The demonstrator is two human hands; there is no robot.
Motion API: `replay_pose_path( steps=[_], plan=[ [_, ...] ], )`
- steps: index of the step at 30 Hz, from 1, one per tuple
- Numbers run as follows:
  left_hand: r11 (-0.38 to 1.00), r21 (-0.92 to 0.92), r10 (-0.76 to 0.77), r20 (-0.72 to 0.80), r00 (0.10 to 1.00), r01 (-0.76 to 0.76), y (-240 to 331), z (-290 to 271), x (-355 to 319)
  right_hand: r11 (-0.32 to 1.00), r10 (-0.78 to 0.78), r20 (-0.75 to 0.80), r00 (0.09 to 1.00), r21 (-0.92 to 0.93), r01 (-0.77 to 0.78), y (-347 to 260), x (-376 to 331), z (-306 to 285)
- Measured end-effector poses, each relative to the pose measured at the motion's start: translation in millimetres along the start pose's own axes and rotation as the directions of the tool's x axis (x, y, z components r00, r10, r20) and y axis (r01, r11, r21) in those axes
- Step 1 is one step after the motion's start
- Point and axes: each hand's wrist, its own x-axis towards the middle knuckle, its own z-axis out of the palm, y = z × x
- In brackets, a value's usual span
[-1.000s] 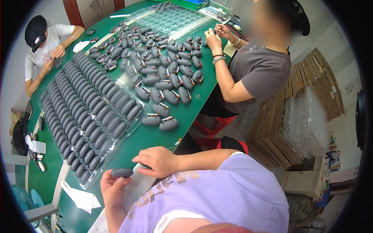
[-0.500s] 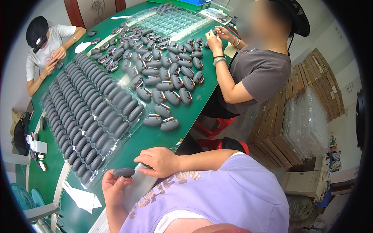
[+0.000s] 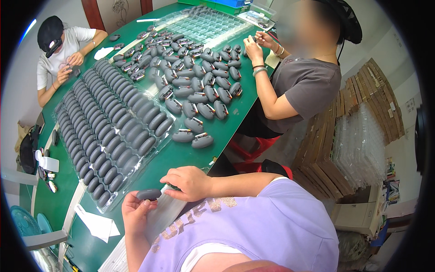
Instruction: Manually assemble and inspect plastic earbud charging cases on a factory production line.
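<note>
A grey case [image 3: 148,194] is pinched by the left hand [image 3: 135,214], apparently to leave its shell exposed; whether anything is gripped by the curled right hand [image 3: 189,183] cannot be told.

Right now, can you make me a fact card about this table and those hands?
left fingers: holding a dark grey oval case
right fingers: beside that case; unclear if holding anything
clear tray: rows of similar cases inside
loose cases: spread right of the tray
table: green
white sheet: on the table
white-shirted person: upper left
grey-shirted person: upper right
</note>
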Motion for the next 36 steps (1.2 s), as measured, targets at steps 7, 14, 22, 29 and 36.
replay_pose_path(
  steps=[7, 14, 22, 29, 36],
  plan=[
    [0.999, -0.019, 0.04, 0.007, 0.999, -0.04, -1.1, -1.7, -1.9, 1.0, -0.005, 0.001, 1.0, -0.02, 0.005, -2.2, 1.8, 2.0],
    [0.996, -0.071, 0.049, -0.016, 0.999, -0.05, -0.8, -0.5, -4.0, 0.999, -0.008, 0.019, 1.0, -0.045, 0.009, -0.6, 0.8, 3.5],
    [0.997, 0.014, 0.069, 0.087, 0.994, -0.07, -7.7, -5.6, -3.0, 0.929, 0.034, 0.114, 0.993, 0.362, -0.074, -23.6, 19.2, 20.6],
    [0.994, 0.02, 0.105, 0.05, 0.993, -0.106, -1.8, -5.2, -3.2, 0.936, -0.016, 0.164, 0.986, 0.35, -0.043, -23.6, 38.5, 13.8],
    [0.98, 0.122, 0.156, 0.029, 0.987, -0.159, -0.6, -9.8, -3.4, 0.95, -0.023, 0.09, 0.996, 0.314, -0.007, -27.8, 47.2, 18.9]
  ],
)
